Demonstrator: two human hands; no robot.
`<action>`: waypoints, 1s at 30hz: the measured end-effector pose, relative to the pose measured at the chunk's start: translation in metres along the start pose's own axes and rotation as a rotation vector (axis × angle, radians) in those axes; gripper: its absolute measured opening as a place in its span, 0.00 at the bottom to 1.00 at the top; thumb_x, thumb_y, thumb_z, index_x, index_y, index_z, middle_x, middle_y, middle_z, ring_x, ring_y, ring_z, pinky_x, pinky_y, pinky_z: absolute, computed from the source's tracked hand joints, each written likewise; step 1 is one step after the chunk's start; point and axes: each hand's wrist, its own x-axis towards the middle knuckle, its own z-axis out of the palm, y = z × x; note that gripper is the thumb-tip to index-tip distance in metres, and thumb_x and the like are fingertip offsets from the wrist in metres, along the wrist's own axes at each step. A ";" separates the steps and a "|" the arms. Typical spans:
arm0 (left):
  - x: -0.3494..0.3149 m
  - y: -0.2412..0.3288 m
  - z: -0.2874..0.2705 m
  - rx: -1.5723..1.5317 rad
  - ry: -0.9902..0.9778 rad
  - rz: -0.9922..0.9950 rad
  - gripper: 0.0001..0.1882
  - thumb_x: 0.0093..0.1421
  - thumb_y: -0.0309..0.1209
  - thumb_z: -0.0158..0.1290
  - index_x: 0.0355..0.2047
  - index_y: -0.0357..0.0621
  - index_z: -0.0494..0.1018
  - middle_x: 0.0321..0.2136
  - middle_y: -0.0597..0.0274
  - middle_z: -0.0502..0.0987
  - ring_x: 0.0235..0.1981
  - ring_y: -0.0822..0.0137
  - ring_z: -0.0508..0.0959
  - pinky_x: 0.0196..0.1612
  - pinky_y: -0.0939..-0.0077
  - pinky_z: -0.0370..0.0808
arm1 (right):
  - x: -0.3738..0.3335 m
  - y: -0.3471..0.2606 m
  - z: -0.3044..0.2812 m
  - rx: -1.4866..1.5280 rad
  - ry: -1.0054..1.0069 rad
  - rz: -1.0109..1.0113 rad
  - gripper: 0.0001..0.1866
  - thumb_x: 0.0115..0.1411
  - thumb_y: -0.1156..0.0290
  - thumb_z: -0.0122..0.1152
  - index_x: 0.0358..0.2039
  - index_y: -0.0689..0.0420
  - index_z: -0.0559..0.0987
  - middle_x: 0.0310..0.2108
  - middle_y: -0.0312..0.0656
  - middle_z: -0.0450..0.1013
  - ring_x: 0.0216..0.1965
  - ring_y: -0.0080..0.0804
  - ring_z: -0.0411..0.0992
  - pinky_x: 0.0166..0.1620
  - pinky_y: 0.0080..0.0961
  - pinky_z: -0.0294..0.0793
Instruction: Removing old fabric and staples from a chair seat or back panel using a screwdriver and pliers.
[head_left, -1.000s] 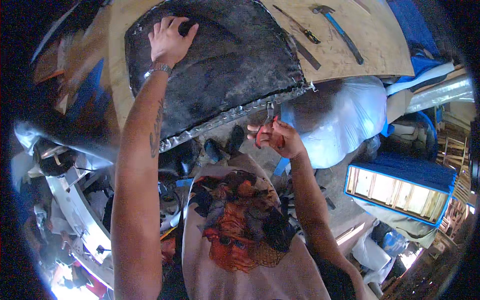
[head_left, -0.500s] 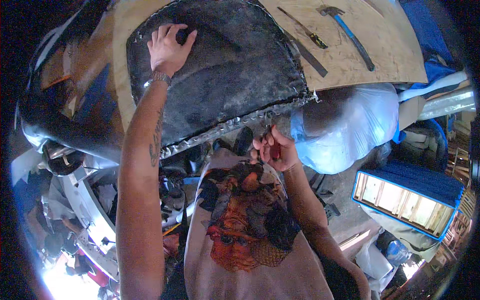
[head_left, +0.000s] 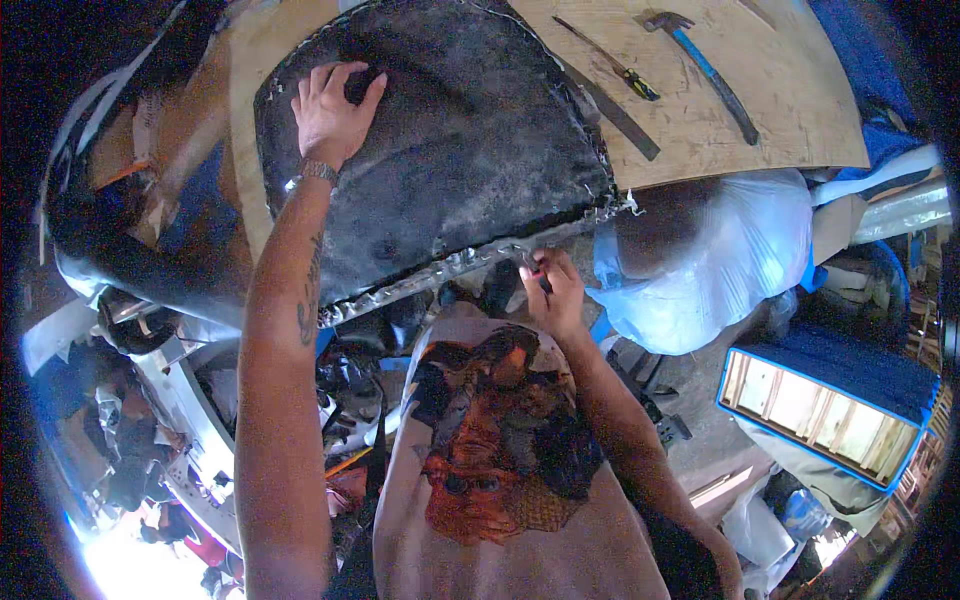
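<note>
Pressure is being applied from above by the left hand point(head_left: 335, 112); its fingers are being spread and laid flat on the upper part of the black seat cover point(head_left: 440, 150), which is being held down across the wooden board point(head_left: 720, 140), its silvery stapled edge point(head_left: 470, 262) running along the near rim just in front of the person's chest. The right hand point(head_left: 553, 290) is being kept at that edge; its fingers are being curled tight around a small dark tool point(head_left: 532, 266), though what kind of tool cannot be told, most of it being hidden in the fist; only its tip is being shown against the rim. The cover is being judged a soft, pliable skin over a stiffer base; not heavy, not fragile, its dull surface likely grippy rather than slick; the folded rim is being judged the sensible place for a hold, well apart from the sharp staples, with the flat palm better suited to the broad middle. Farther off on the board a hammer with a blue handle point(head_left: 705, 62), a screwdriver point(head_left: 610, 62) and a flat metal bar point(head_left: 618, 118) are being left lying; a white plastic-wrapped bundle point(head_left: 720, 265) is sitting to the right below the board.
</note>
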 end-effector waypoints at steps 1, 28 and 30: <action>-0.003 -0.001 0.001 -0.005 0.000 -0.001 0.22 0.54 0.54 0.54 0.44 0.59 0.75 0.46 0.64 0.71 0.50 0.57 0.69 0.53 0.57 0.64 | -0.009 -0.003 -0.005 -0.005 0.004 -0.037 0.08 0.56 0.73 0.61 0.34 0.61 0.74 0.33 0.46 0.74 0.37 0.39 0.73 0.40 0.29 0.72; 0.001 0.003 0.000 0.004 0.026 0.020 0.22 0.54 0.55 0.53 0.44 0.61 0.74 0.47 0.62 0.71 0.52 0.56 0.68 0.55 0.57 0.63 | -0.012 -0.014 0.014 -0.093 -0.207 0.197 0.13 0.59 0.67 0.59 0.23 0.61 0.71 0.17 0.41 0.70 0.15 0.32 0.69 0.21 0.25 0.67; 0.003 0.002 0.002 0.010 0.014 0.029 0.22 0.54 0.55 0.53 0.45 0.61 0.74 0.48 0.61 0.71 0.52 0.55 0.68 0.55 0.57 0.63 | 0.003 -0.008 0.020 -0.005 -0.009 -0.027 0.10 0.56 0.69 0.62 0.24 0.62 0.73 0.21 0.45 0.72 0.22 0.36 0.73 0.25 0.29 0.70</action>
